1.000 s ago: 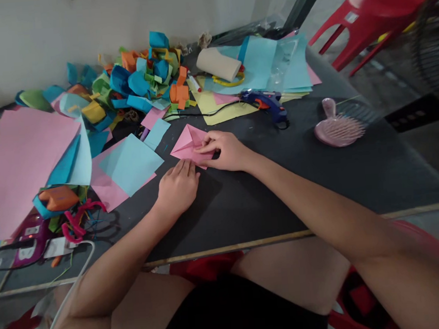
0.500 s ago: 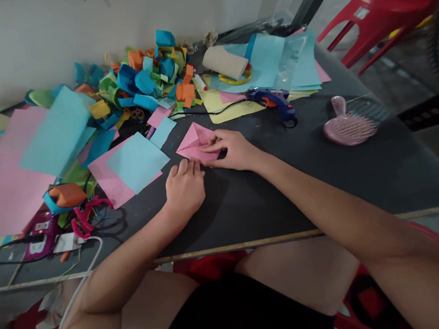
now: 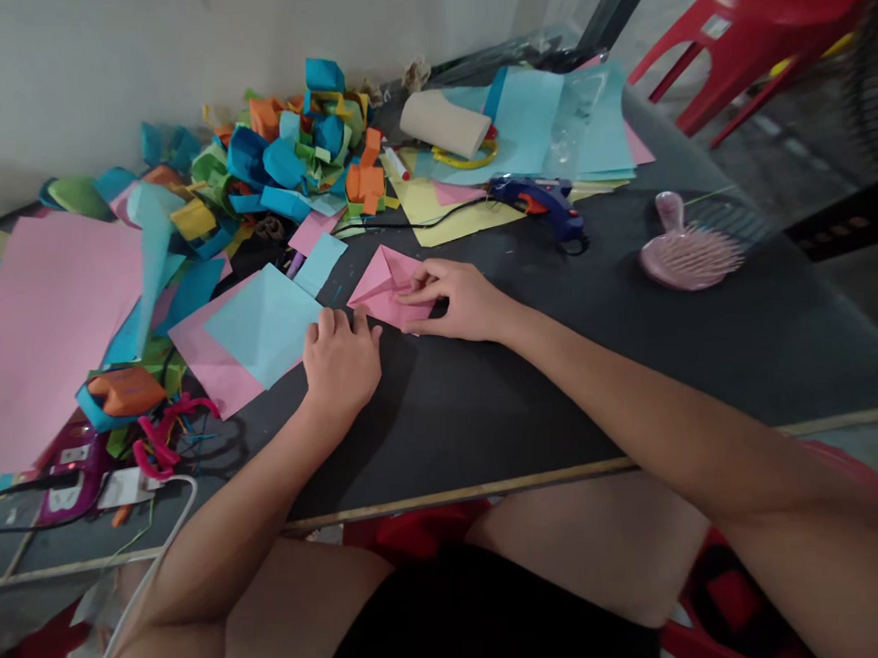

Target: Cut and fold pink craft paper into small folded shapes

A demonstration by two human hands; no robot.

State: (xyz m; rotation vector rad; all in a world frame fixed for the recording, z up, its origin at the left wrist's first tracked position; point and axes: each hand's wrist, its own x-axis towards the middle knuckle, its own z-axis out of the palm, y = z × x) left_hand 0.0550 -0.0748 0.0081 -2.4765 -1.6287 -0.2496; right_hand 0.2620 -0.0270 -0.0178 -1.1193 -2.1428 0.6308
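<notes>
A pink square of paper (image 3: 380,278) lies on the dark table with its creased flaps folded toward the middle. My right hand (image 3: 467,302) rests over its right side, index finger and thumb closed on the paper. Beside the left corner is my left hand (image 3: 342,364), with its fingers curled down and their tips at the paper's lower left edge. The undersides of both hands' fingertips are hidden. Just left of my left hand, a light blue square (image 3: 258,322) overlaps a pink sheet (image 3: 220,369).
Many folded paper pieces (image 3: 284,164) are heaped against the wall. Behind the pink paper lie a blue glue gun (image 3: 546,201) and a cardboard roll (image 3: 446,123). A pink hairbrush (image 3: 686,257) is at the right. A purple device (image 3: 73,475) with cables sits front left.
My left hand has slid leftward along the paper's lower left edge, while my right hand stays on it. At the far left, a light blue sheet has lifted and curled, uncovering more pink paper.
</notes>
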